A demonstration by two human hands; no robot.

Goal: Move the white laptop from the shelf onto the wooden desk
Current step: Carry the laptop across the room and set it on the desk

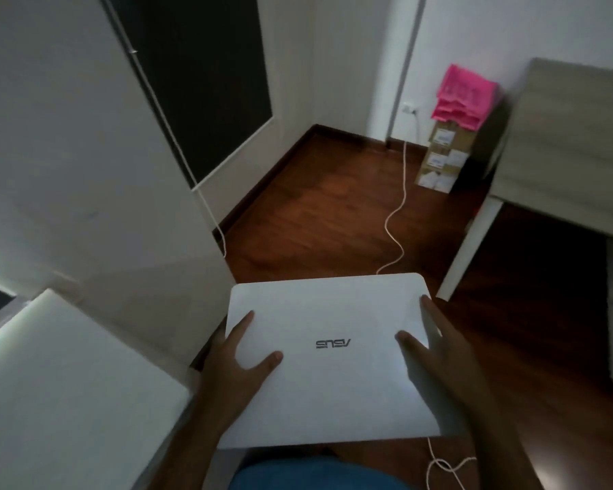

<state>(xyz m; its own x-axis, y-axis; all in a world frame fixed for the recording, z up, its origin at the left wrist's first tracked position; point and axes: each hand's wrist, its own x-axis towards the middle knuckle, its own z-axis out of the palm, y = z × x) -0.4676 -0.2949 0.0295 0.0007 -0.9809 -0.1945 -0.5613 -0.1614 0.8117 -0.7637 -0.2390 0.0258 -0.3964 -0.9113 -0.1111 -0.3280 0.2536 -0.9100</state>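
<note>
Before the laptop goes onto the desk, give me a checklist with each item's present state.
1. Both hands grip the white laptop: left hand and right hand at its sides: ok.
2. Lid closed: ok.
3. Laptop off the shelf, over the floor: ok.
4. Wooden desk ahead to the right, visible top bare: ok.
5. White cable trails across the floor on the way: not ok.
6. Cable plugged into the laptop: cannot tell.
</note>
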